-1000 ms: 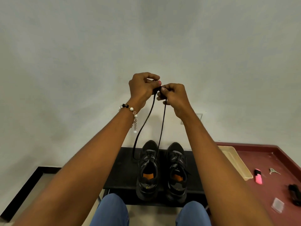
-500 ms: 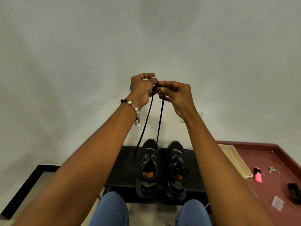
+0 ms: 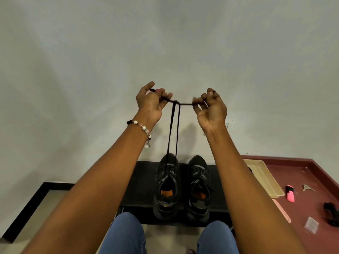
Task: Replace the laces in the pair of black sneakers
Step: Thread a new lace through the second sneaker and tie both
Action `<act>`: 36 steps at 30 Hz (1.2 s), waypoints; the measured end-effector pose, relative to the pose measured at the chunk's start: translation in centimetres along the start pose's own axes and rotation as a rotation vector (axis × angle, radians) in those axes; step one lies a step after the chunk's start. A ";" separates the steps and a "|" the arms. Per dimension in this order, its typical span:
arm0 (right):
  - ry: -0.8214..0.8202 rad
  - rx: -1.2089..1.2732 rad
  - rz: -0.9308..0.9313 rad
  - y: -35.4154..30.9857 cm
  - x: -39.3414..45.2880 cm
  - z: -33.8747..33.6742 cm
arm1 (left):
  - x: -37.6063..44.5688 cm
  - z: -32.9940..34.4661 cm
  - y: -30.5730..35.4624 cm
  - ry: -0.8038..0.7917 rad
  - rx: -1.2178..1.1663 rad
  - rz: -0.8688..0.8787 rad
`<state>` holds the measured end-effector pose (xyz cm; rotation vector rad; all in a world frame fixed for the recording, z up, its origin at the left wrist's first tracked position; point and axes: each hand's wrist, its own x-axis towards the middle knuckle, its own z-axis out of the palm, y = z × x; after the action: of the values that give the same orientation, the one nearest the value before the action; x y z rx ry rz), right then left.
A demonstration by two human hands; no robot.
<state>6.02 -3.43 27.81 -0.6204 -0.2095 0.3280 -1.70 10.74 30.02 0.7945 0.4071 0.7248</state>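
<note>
Two black sneakers stand side by side on a low black bench (image 3: pixel 143 182), the left sneaker (image 3: pixel 167 186) and the right sneaker (image 3: pixel 199 187), both with orange insoles. A black lace (image 3: pixel 173 129) rises in two strands from the left sneaker to a knot held high before the wall. My left hand (image 3: pixel 151 102) pinches one lace end left of the knot. My right hand (image 3: pixel 211 107) pinches the other end to the right. The short stretch between my hands is taut and level. The right sneaker has its lace threaded.
A maroon table (image 3: pixel 311 180) stands at the right with a cream tray (image 3: pixel 264 180), a pink highlighter (image 3: pixel 290 193), keys (image 3: pixel 308 187), a small clear packet (image 3: pixel 311 227) and a black object (image 3: pixel 331 213). My knees in blue jeans (image 3: pixel 126 233) are below the bench.
My hands, which met at the lace ends, have pulled apart sideways. The lace ends now stretch level between them, with a knot in the middle.
</note>
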 end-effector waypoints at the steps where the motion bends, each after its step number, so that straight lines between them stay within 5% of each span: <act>1: 0.025 -0.144 -0.071 0.0 0.2 -0.6 | 0.4 -0.9 -0.4 -0.020 0.184 0.117; 3: -0.044 -0.618 -0.315 -0.5 0.9 -2.6 | 1.3 -3.1 -0.8 -0.135 0.692 0.446; 6: -0.385 -1.521 -0.501 -1.3 1.5 -5.7 | 2.2 -6.3 -0.8 -0.465 1.310 0.751; 9: -0.479 -2.139 -0.366 -1.1 1.0 -7.9 | 2.9 -8.6 -1.4 -0.619 1.906 0.692; 11: -0.339 -2.103 -0.341 -0.5 0.5 -9.7 | 3.2 -10.4 -2.4 -0.530 1.984 0.643; 13: -0.162 -1.680 -0.211 0.5 -0.4 -11.3 | 2.8 -11.9 -3.5 -0.377 1.675 0.496; 16: 0.059 -0.816 0.142 2.8 -1.5 -12.8 | 1.7 -12.5 -6.0 -0.115 0.935 0.027; 20: 0.152 0.056 0.334 6.5 -2.7 -14.3 | -0.1 -12.7 -9.2 0.077 -0.085 -0.410; 22: 0.247 0.263 0.348 7.5 -3.1 -14.9 | -0.4 -13.5 -10.3 0.171 -0.418 -0.418; 25: 0.348 0.228 0.235 7.7 -2.7 -17.2 | 0.3 -15.5 -11.0 0.256 -0.512 -0.335; 27: 0.370 0.026 0.148 7.1 -2.7 -18.6 | 0.7 -17.1 -11.0 0.221 -0.252 -0.244; 30: 0.268 -0.549 0.031 6.6 -2.9 -19.6 | 1.2 -19.1 -11.5 -0.058 0.758 0.109; 34: -0.304 -1.730 0.080 6.6 -1.8 -20.9 | 2.2 -21.0 -12.4 -0.628 1.758 0.203; 36: -0.513 -2.174 0.155 6.3 -1.9 -20.8 | 2.2 -21.6 -12.8 -0.708 1.988 0.199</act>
<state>8.77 -10.38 7.28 -2.7064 -1.0530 0.2974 -7.20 16.90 6.23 2.8633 0.2886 -0.0891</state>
